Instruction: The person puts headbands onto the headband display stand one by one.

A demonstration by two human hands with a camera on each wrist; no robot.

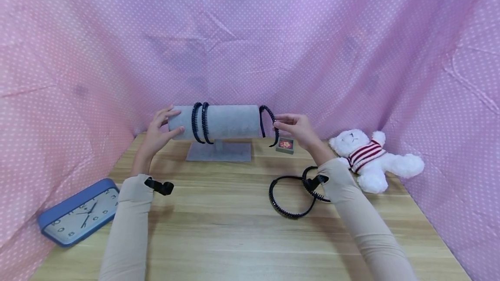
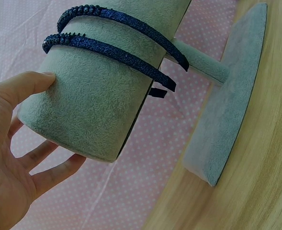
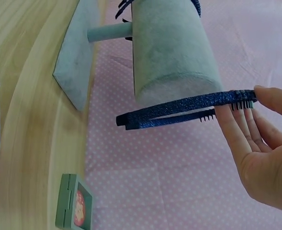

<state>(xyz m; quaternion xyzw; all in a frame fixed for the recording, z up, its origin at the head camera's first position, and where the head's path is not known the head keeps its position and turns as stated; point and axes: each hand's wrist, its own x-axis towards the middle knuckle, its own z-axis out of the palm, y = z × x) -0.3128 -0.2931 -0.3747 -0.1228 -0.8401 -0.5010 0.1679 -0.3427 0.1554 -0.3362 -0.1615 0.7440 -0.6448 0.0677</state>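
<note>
A grey plush headband stand (image 1: 234,121) has a horizontal roll on a short post and flat base. My left hand (image 1: 156,130) holds the roll's left end, thumb on the front, as the left wrist view shows. Two dark toothed headbands, the outer one (image 2: 107,52) and the inner one (image 2: 136,24), sit round the roll towards that end. With thumb and fingers, my right hand (image 1: 300,129) pinches a third dark blue headband (image 3: 179,104) by its toothed top. That headband is just off the roll's right end, its tips free.
Two more dark headbands, the left one (image 1: 291,215) and the right one (image 1: 306,171), lie overlapping on the wooden table (image 1: 218,229), partly behind my right wrist. A small green-framed box (image 3: 67,201), white teddy bear (image 1: 369,157) and blue clock (image 1: 74,205) stand around. Pink dotted cloth (image 1: 250,55) hangs behind.
</note>
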